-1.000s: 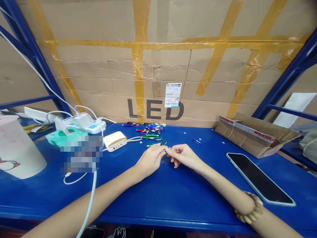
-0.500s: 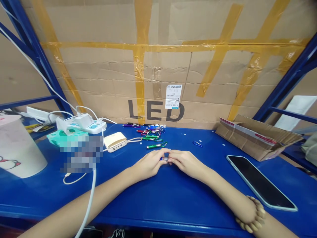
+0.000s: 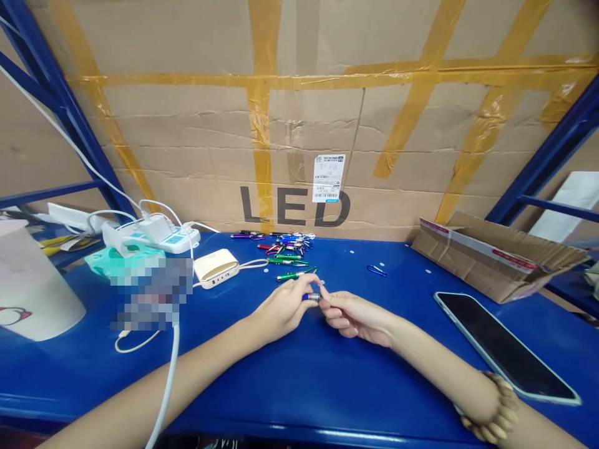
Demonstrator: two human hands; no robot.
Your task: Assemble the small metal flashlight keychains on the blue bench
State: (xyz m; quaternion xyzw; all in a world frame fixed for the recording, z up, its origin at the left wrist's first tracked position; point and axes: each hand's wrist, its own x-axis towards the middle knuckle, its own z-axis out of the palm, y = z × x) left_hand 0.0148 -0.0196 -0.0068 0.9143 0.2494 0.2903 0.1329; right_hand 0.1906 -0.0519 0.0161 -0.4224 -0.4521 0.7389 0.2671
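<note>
Over the middle of the blue table, my left hand (image 3: 286, 305) is closed around a small blue flashlight (image 3: 311, 297) with a silver band; most of its body is hidden by the fingers. My right hand (image 3: 358, 315) pinches the flashlight's right end between thumb and forefinger, its other fingers curled below. Just beyond my hands lies a green keychain flashlight (image 3: 292, 275) with a clip. Behind it is a loose pile of green, red, blue, purple and black keychain flashlights (image 3: 286, 245). A blue carabiner clip (image 3: 377, 270) lies alone to the right.
At right are a phone (image 3: 505, 346) and an open cardboard box (image 3: 496, 259). On the left stand a power bank (image 3: 216, 269), a power strip (image 3: 180, 239), a green tissue pack (image 3: 124, 260) and a white bin (image 3: 35, 280). A white cable (image 3: 169, 380) crosses my left forearm. A large carton (image 3: 201, 137) closes off the back.
My right hand has rolled over, so its curled fingers now show, and it pinches the flashlight's end. My left hand keeps its hold almost in place. The view has shifted slightly.
</note>
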